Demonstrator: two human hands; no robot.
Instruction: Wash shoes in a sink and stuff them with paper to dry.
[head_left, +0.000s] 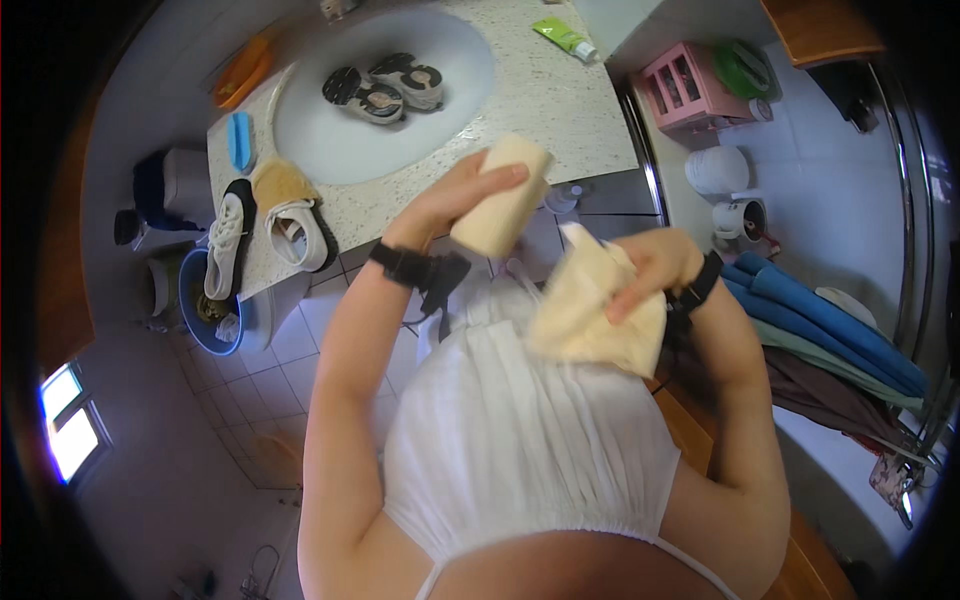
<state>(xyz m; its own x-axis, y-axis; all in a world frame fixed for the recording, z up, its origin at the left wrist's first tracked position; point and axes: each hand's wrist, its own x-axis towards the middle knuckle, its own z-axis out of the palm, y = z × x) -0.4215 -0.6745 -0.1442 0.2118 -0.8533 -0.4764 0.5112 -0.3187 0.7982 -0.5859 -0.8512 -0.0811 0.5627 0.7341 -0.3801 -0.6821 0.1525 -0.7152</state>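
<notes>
My left hand grips a cream-coloured roll, which looks like paper or cloth, beyond the front edge of the speckled counter. In my right hand is a loose cream sheet, slightly blurred, held before my white top. A white lace-up shoe and a second white shoe rest on the counter's left end, with a tan cloth or paper against the second one. Two shoes lie soles up in the white washbasin.
A blue brush-like item and an orange container stand left of the basin; a green tube lies at the right. Below the counter's left end is a blue bucket. Folded towels hang at the right.
</notes>
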